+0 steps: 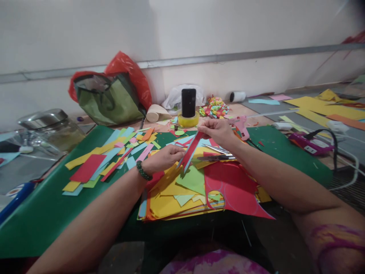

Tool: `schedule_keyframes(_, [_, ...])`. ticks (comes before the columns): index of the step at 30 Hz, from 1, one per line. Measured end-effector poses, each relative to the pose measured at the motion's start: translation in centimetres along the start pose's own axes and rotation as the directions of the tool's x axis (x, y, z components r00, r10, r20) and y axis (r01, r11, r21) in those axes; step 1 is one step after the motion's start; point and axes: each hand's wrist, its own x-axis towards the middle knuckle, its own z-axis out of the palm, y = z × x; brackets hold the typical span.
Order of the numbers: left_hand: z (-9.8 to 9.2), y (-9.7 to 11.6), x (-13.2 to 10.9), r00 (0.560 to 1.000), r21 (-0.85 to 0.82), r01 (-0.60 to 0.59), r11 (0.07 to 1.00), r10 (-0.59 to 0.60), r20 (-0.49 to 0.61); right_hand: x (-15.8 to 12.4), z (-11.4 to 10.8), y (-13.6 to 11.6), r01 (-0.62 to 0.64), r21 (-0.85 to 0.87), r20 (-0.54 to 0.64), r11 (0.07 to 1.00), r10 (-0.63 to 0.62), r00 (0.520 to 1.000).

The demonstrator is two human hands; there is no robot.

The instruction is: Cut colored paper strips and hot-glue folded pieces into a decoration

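Observation:
Between my hands is a red and pale-blue paper strip point(191, 150), slanting down to the left with its lower end split in two tails. My right hand point(217, 131) pinches the upper end. My left hand point(165, 158), with a green bead bracelet at its wrist, is closed on the strip's lower left edge. Beneath them lies a stack of coloured paper point(168, 205), mostly yellow. A red sheet point(230, 186) with drawn circles and a cut-out hole covers its right part. Scissors point(218, 157) rest on the pile just below my right hand.
Cut paper strips point(114, 161) are scattered over the green mat point(31, 220) at left. A phone point(188, 102) stands in a yellow tape roll point(188, 120) behind. Right are a pink glue gun point(242, 127) and a purple device point(310, 144). A glass jar point(57, 131) stands far left.

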Motion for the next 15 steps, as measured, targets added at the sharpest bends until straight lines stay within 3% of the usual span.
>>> schedule_keyframes(15, [-0.17,-0.03,-0.06,1.000,0.065,0.029,0.997,-0.029,-0.005,-0.06,0.11,0.03,0.016,0.034,0.004,0.999,-0.016,1.000])
